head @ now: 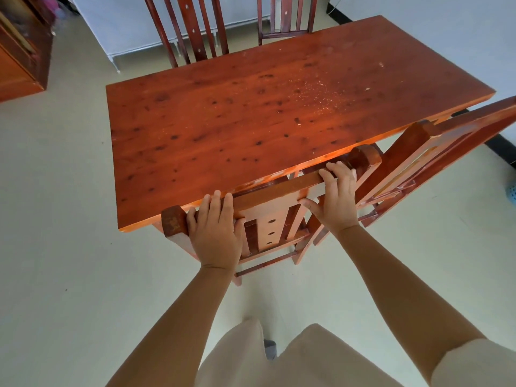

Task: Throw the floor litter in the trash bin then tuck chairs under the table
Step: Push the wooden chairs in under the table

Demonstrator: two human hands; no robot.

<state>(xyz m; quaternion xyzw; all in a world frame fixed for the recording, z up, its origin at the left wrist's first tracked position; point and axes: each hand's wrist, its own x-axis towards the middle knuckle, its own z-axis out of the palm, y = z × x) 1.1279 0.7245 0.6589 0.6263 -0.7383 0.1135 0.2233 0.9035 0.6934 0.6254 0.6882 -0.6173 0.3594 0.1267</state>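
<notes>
A reddish wooden table (251, 113) fills the middle of the head view. Against its near edge stands a wooden chair (276, 191), its seat hidden under the tabletop and its top rail touching the edge. My left hand (215, 233) grips the left end of that rail. My right hand (337, 196) grips the right end. A second chair (435, 152) stands at the table's near right corner, turned at an angle. Two more chairs (195, 26) (284, 20) stand at the far side with their backs upright.
Crumbs lie scattered on the tabletop (315, 90). A wooden cabinet (19, 51) stands at the far left. A pale cloth-covered piece of furniture (134, 26) sits behind the far chairs. A blue basket (511, 192) shows at the right edge. Pale floor (55, 219) surrounds the table.
</notes>
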